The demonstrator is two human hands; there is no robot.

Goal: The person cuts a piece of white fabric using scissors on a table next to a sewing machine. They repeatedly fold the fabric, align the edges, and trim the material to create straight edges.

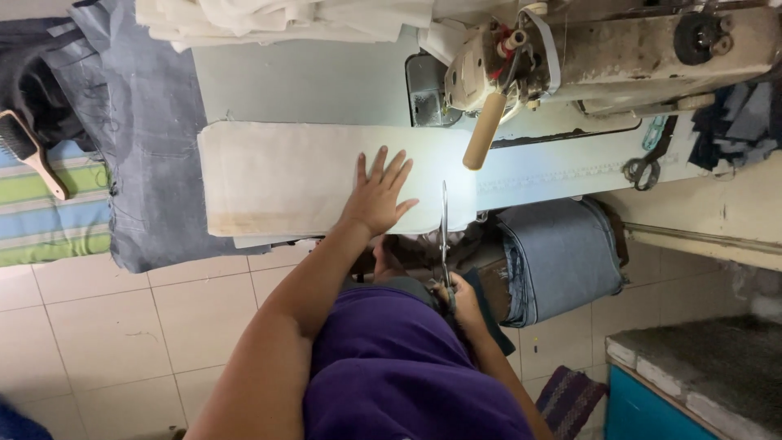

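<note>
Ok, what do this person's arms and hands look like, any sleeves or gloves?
Both arms are bare to the upper arm, below a purple short-sleeved top. The left hand and right hand have no gloves; no rings, watch or bracelets show. The right hand's fingers are mostly hidden.

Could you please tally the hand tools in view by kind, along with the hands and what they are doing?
Scissors: 2, one pair in the right hand, another pair beside the sewing machine
Brush: 1
Hands: 2, left hand flat on cream fabric
Total: 5
</note>
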